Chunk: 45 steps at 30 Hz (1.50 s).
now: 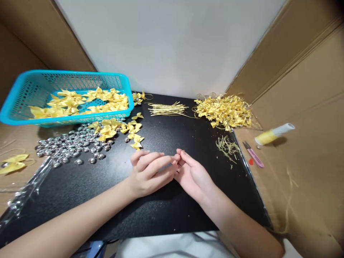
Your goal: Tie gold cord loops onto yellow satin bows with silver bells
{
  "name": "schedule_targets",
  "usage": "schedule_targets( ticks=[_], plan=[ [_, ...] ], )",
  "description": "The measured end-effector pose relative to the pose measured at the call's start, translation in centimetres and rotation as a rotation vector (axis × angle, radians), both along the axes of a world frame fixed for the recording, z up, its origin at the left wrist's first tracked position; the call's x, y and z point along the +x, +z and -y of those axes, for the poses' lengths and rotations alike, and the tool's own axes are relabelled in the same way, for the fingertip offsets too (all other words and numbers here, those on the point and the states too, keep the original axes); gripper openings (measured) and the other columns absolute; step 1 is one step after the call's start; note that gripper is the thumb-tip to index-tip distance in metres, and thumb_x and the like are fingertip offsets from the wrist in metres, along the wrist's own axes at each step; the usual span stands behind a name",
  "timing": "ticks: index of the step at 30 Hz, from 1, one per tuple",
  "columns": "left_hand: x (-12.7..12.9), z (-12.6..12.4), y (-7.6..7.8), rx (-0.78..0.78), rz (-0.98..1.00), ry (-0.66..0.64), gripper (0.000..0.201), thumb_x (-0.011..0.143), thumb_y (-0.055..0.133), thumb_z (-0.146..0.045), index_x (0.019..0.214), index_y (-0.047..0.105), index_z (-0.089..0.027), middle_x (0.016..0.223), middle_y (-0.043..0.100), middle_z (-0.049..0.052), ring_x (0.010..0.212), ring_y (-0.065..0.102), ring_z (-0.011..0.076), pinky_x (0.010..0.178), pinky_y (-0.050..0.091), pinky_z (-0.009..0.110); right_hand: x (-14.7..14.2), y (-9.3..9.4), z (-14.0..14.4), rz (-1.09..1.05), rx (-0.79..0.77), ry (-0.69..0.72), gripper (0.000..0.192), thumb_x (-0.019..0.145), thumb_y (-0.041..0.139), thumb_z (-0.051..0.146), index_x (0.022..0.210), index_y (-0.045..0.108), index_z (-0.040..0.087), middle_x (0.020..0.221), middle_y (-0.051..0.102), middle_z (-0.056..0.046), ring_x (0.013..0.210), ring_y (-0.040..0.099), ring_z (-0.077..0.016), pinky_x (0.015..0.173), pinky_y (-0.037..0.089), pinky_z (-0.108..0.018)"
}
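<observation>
My left hand [153,173] and my right hand [192,176] meet at the fingertips over the middle of the black table [161,211]. The thumb and index finger of my left hand come together at the right fingertips, while its other fingers are loosely curled and apart. The fingers of my right hand are pressed together, thumb uppermost. Whatever is pinched between the hands, if anything, is too small or hidden to make out. Just beyond my left hand lie yellow ribbon bows [137,139], beside a spread of shiny silver beads [77,143].
A blue plastic basket [130,89] with yellow bows stands back left. Gold twist ties [168,109] lie at the back centre, a heap of finished-looking bows [225,111] to their right. Thread scraps [228,148], pink-handled snips [255,156] and a yellow-and-white tube [274,134] are at right.
</observation>
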State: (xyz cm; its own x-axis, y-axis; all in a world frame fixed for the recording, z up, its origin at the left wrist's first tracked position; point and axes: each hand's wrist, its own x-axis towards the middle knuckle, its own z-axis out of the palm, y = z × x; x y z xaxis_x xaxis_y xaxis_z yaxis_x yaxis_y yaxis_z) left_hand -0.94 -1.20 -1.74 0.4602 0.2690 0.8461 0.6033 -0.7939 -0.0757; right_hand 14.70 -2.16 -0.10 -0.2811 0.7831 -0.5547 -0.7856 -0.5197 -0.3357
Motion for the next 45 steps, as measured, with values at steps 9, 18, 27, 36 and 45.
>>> schedule_targets(
  ticks=[9,18,27,36,45],
  plan=[
    [0.1,0.1,-1.1,-0.625,-0.271,-0.350,0.034,0.081,0.065,-0.016,0.096,0.072,-0.047,0.082,0.078,-0.010,0.062,0.062,0.0159,0.070,0.044,0.035,2.4,-0.2,-0.2,0.242,0.145,0.023,0.027,0.067,0.082,0.028,0.086,0.066,0.016,0.063,0.051,0.006,0.062,0.050,-0.0077,0.063,0.044,-0.021],
    [-5.1,-1.8,0.9,-0.483,-0.192,0.264,0.017,0.076,0.069,-0.034,0.092,0.069,-0.028,0.095,0.075,0.006,0.092,0.063,0.0287,0.084,0.034,0.044,5.0,0.1,-1.1,0.431,0.336,0.063,0.020,0.078,0.063,0.030,0.065,0.055,0.017,0.050,0.018,0.010,0.045,0.018,-0.0051,0.050,0.026,-0.021],
    [-8.6,-1.9,0.5,-0.564,-0.309,0.313,0.010,0.081,0.065,-0.030,0.072,0.067,-0.026,0.077,0.074,0.002,0.067,0.061,0.0208,0.062,0.036,0.035,5.8,-0.9,-1.3,0.635,0.458,0.070,0.022,0.082,0.064,0.037,0.073,0.062,0.018,0.048,0.020,0.011,0.045,0.016,-0.0055,0.048,0.018,-0.023],
    [1.5,-2.3,1.9,-1.876,1.135,-0.206,0.020,0.070,0.067,-0.028,0.060,0.053,-0.019,0.060,0.058,-0.001,0.054,0.052,0.0113,0.055,0.044,0.025,5.2,-2.7,-0.1,0.834,0.747,0.133,0.034,0.088,0.057,0.030,0.057,0.061,0.018,0.082,0.051,-0.004,0.081,0.050,-0.0162,0.076,0.040,-0.031],
    [4.5,-2.4,-1.0,-1.858,1.175,-0.381,0.022,0.070,0.074,-0.016,0.077,0.053,-0.021,0.063,0.063,-0.005,0.057,0.056,0.0094,0.059,0.045,0.022,4.6,-3.3,-0.2,0.763,0.669,0.063,0.027,0.091,0.057,0.030,0.067,0.067,0.021,0.081,0.058,-0.004,0.084,0.055,-0.0183,0.080,0.043,-0.033]
  ],
)
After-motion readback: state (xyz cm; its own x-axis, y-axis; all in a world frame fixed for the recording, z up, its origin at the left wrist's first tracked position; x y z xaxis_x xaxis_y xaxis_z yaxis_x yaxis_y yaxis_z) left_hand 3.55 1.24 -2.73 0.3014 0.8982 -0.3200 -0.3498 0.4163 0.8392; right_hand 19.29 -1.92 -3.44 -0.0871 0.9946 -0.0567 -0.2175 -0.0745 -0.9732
